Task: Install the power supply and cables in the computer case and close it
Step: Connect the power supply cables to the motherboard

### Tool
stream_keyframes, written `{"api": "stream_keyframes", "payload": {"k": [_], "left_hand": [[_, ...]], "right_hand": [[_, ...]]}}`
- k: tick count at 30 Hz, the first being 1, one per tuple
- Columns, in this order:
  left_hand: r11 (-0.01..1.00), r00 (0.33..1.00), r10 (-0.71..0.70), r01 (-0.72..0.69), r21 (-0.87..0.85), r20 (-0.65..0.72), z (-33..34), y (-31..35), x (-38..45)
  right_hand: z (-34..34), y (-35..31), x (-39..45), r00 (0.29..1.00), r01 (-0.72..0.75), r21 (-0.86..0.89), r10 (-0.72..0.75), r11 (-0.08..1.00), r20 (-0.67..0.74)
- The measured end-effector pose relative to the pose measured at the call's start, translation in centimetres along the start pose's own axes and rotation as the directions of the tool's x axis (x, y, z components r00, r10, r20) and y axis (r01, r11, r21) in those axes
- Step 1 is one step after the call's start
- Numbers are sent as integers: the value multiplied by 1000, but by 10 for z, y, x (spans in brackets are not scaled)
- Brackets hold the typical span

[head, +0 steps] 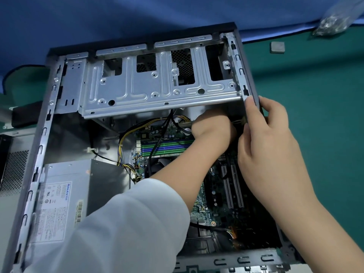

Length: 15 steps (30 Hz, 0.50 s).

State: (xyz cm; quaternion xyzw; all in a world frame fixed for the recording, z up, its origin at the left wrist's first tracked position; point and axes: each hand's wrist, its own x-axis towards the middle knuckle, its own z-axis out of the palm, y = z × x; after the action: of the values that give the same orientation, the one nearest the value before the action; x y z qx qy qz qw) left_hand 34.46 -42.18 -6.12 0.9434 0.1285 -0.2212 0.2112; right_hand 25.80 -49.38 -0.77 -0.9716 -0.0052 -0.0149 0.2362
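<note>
The bench (pixel 325 115), covered in green with a blue cloth across the upper part of the frame, carries the case (pixel 42 146), which lies on its side with the side panel off and fills the centre of the frame. A bare metal drive cage (pixel 157 89) spans the upper part of the case. The power supply (pixel 78 186) sits in the lower left corner of the case, label facing up, against the left wall. The motherboard (pixel 222 196) occupies the centre and right of the case, with green and blue memory slots near its upper edge. Yellow and black cables (pixel 122 146) run from the power supply up toward the top of the motherboard. The left hand (pixel 213 131), on a white-sleeved arm entering from the lower left, reaches under the drive cage; its fingers are hidden, so its grasp cannot be determined. The right hand (pixel 269 142) grips the right wall of the case, thumb inside and fingers curled over the outside edge. A clear bag (pixel 334 22) of small parts lies at the upper right of the frame, with a small grey square (pixel 277 47) just below it.
</note>
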Motion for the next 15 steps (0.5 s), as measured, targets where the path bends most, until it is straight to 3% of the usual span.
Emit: {"api": "stream_keyframes", "payload": {"k": [6,11,15], "left_hand": [[1000,1000,1,-1,-22,-26,0,2,1],[999,1000,-7,6,-50,-17,-2,1,3],[987,983,154,-149,57,-102,5,-3,-6]], "right_hand": [[1,0,-1,1000,6,-45,-6,999,7],[2,0,-1,1000,-8,15,8,1000,9],[2,1,0,1000,-19,-1,19,1000,22]]}}
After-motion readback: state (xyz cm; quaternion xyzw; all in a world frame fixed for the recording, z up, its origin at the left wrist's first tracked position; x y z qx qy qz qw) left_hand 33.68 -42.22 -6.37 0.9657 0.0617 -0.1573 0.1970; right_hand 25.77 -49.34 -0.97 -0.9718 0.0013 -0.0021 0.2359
